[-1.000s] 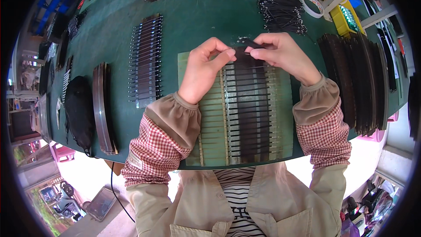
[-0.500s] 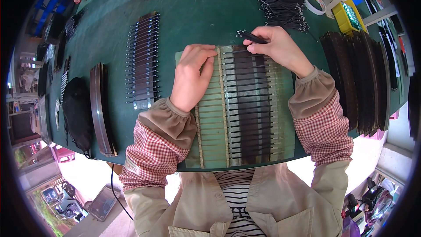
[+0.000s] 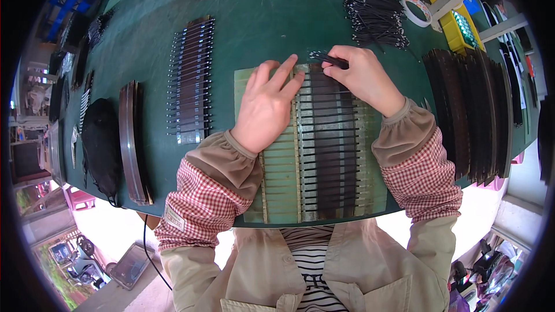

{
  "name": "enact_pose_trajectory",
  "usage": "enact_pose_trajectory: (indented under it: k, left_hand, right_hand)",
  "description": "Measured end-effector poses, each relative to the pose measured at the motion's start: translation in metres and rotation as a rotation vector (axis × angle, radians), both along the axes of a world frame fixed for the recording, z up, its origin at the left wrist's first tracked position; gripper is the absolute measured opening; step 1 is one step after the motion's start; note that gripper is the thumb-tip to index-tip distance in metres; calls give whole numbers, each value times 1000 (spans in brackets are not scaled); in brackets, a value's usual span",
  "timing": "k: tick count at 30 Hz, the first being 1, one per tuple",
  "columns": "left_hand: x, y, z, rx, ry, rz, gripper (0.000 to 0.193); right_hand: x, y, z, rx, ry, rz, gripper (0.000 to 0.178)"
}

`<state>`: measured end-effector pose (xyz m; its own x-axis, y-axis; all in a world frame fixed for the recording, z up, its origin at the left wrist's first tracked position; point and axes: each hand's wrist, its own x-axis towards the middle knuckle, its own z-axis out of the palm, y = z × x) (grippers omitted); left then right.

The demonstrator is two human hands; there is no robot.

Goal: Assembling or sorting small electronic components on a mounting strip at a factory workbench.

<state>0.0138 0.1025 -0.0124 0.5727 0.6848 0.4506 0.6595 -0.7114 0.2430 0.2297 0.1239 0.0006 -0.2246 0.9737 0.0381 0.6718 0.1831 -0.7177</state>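
Note:
A pale green slotted board (image 3: pixel 280 180) lies at the near edge of the table. Many short black cables (image 3: pixel 335 156) run crosswise on its right half, in a column over a dark strip. My left hand (image 3: pixel 265 112) rests over the board's upper left, its index finger and thumb apart near the top end of the column. My right hand (image 3: pixel 365 78) pinches a small bundle of black cables (image 3: pixel 332 59) just above the board's top edge. Their silvery tips point left, toward my left fingers.
A finished-looking strip of cables (image 3: pixel 192 81) lies to the left, near dark curved strips (image 3: pixel 134 144) and a black pouch (image 3: pixel 101 144). At the far right are a loose cable pile (image 3: pixel 376 20), a tape roll (image 3: pixel 416 11), a yellow bin (image 3: pixel 461 28) and stacked dark strips (image 3: pixel 471 110).
My left hand has shifted right, and its index finger and thumb have spread toward the column's top. My right hand, still holding the bundle, has come slightly nearer to me.

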Motion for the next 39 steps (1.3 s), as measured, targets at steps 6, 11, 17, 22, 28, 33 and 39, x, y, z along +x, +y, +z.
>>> enact_pose_trajectory:
  k: [6,11,17,22,28,33,39]
  left_hand:
    - [-3,-3,-2,-9,-9,6,44]
    - [-4,-2,6,-100,-239,-15,41]
    - [12,-46,105,-386,-860,-143,49]
    - [1,-62,126,-344,-921,-257,47]
    - [7,-77,145,-365,-907,-363,46]
    - [5,-93,151,-380,-886,-414,46]
    - [-10,-125,170,-368,-853,-430,45]
  right_hand:
    - [11,-6,-1,166,-186,-67,18]
    - [44,5,-3,-11,240,-82,22]
    - [71,-8,20,-58,330,-299,20]
    - [65,2,5,77,134,-272,13]
    - [79,9,-9,303,-72,-231,16]
    - [81,13,-20,493,-194,-147,19]
    - [104,22,-20,714,-353,-174,19]
